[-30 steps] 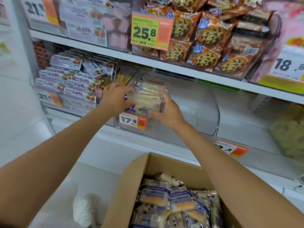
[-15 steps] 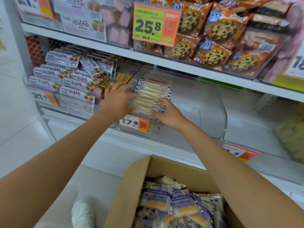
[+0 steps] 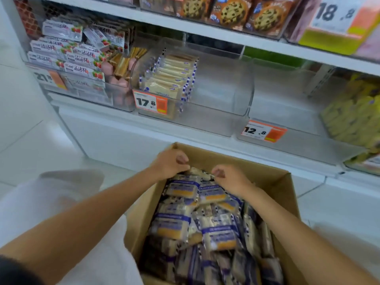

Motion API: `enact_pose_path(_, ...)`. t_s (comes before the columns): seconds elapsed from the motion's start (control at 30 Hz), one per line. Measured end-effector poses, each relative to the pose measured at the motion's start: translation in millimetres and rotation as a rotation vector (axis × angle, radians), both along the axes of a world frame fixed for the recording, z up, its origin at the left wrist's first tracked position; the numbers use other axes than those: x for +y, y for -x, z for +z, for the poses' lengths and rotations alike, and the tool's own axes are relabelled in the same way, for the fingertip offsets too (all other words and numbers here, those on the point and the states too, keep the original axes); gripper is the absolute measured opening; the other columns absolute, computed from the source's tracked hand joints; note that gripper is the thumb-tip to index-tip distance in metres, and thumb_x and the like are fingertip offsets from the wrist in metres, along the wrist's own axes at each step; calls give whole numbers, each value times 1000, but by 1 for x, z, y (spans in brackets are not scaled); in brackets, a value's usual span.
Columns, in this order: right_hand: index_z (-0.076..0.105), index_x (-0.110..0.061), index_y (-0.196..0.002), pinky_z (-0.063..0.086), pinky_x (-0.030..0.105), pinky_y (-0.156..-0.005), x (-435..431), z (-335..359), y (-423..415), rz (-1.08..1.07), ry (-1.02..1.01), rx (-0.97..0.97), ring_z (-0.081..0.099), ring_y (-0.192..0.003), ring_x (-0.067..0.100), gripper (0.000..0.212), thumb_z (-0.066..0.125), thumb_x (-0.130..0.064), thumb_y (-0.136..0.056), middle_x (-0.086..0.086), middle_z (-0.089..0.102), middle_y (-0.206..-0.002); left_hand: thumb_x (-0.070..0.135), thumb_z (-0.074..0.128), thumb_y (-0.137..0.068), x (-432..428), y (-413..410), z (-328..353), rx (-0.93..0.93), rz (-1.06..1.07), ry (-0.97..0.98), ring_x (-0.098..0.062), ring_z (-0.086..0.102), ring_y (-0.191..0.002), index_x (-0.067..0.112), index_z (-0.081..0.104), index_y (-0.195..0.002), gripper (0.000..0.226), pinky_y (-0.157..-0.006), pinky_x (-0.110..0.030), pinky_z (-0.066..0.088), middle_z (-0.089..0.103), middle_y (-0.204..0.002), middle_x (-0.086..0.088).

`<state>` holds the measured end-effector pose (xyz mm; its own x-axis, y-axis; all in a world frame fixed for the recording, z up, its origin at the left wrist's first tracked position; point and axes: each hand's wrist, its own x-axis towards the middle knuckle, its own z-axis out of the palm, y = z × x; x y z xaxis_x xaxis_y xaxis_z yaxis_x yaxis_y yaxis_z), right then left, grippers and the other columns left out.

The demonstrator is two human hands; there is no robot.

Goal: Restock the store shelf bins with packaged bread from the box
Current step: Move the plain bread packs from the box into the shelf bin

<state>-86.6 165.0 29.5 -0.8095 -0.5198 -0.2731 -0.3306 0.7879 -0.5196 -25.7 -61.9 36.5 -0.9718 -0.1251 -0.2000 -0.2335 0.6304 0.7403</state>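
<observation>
Bread packs [image 3: 216, 229] fill the box [image 3: 261, 167]; one row stands in the bin [image 3: 226, 93]. Your left hand [image 3: 169, 164] and right hand [image 3: 231, 178] curl over the far pack [image 3: 198, 171]; whether either grip has closed cannot be told. Likely light, soft, slippery: hold flat sides gently.

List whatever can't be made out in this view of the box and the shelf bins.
- Head view: whether the left hand and right hand already grip any of the bread packs; their curled fingers cover the contact.
- Cardboard box: its near end is cut off by the bottom edge.
- Print on those packs: lost to motion blur.
- Yellow packets, far right: blurred and cut by the edge.
</observation>
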Motion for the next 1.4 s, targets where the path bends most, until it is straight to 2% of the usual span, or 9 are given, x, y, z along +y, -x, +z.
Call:
enact_pose_path(0.2,59,-25,-125,49,32,-95,76,-71,-21,140,-262,-342,54,-119,15,38,71,-26,-88,-2,52,-138,33,75,-85,29,-16,-48,-128,-135,16,-1,62,-91,23,69,-104,22,-83,-22,51,67,-97,12)
enact_pose_path(0.37,8,-32,-155,12,48,-121,82,-107,-51,392,-513,-380,-4,-151,25,110,79,-50,-73,-1,-7,-164,30,77,-84,43,-13,-60,-174,-168,8,4,61,-84,23,70,-99,18,-75,-16,50,66,-90,17)
enact_pose_path(0.53,40,-25,-147,34,35,-111,93,-106,-56,240,-194,-278,34,-140,21,70,70,-41,-87,4,29,-156,27,72,-89,58,-7,-62,-227,-221,-38,-4,63,-100,22,66,-115,27,-92,-26,50,69,-109,9)
enact_pose_path(0.63,69,-19,-110,50,41,-86,88,-78,-41,-64,155,-293,63,-93,14,25,62,-37,-94,2,68,-109,10,61,-94,67,-4,-60,-361,-321,-98,-13,57,-120,15,56,-134,40,-97,-27,48,60,-128,3)
enact_pose_path(0.9,73,-16,-99,48,20,-68,94,-26,-29,-271,432,-176,68,-81,10,22,58,-32,-97,2,74,-94,28,76,-86,93,2,-37,-454,-157,-515,-9,73,-86,18,63,-113,32,-70,-25,56,74,-104,-2)
enact_pose_path(1.0,71,-15,-107,48,15,-68,96,-26,-30,-354,491,-208,67,-85,4,25,54,-32,-99,-1,73,-100,20,76,-85,96,3,-41,-494,-154,-575,-18,73,-96,16,64,-115,32,-81,-36,57,75,-108,-3)
enact_pose_path(1.13,58,-17,-129,51,24,-82,121,-53,-26,-412,248,-213,63,-104,15,31,49,-20,-100,2,66,-120,22,77,-84,89,3,-52,-369,35,-509,-23,70,-100,16,66,-115,33,-94,-47,55,74,-108,-4)
enact_pose_path(1.3,19,-22,-155,43,39,-107,154,-112,-38,-183,-176,-589,44,-133,23,97,77,-10,-78,3,35,-154,19,74,-87,80,-2,-58,-327,118,-547,-22,71,-97,18,67,-116,29,-89,-42,56,74,-108,-4)
enact_pose_path(1.4,43,-20,-138,46,34,-100,149,-124,-38,-187,-163,-509,46,-126,22,77,84,-27,-75,0,46,-136,15,72,-88,74,-5,-60,-315,156,-548,-20,71,-96,20,67,-115,27,-86,-39,57,74,-108,-3)
